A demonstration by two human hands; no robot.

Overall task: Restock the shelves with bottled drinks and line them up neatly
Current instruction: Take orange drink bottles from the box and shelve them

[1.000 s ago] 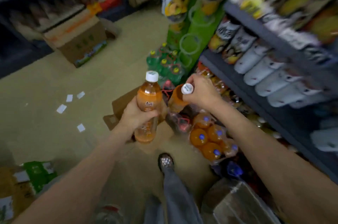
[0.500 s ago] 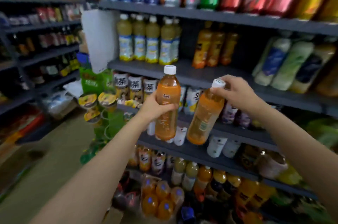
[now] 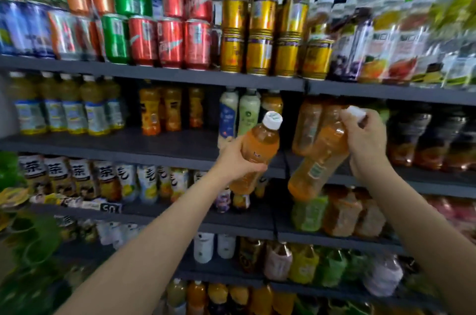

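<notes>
Hands both full: left hand [image 3: 238, 160] wraps an orange plastic white-capped drink bottle [image 3: 258, 148], right hand [image 3: 365, 142] pinches a second tilted orange bottle [image 3: 318, 162] at its cap, near the dark metal shelf [image 3: 159, 143].

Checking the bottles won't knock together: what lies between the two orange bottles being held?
In the head view, no object: between the left hand's bottle and the right hand's bottle only a dark shelf gap shows.

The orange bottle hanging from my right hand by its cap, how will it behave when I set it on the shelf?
The orange bottle looks full, so probably heavy for its size. The right hand grips only the cap end and it hangs tilted, so it may swing. Tall and narrow, it could tip if set down crooked.
</notes>
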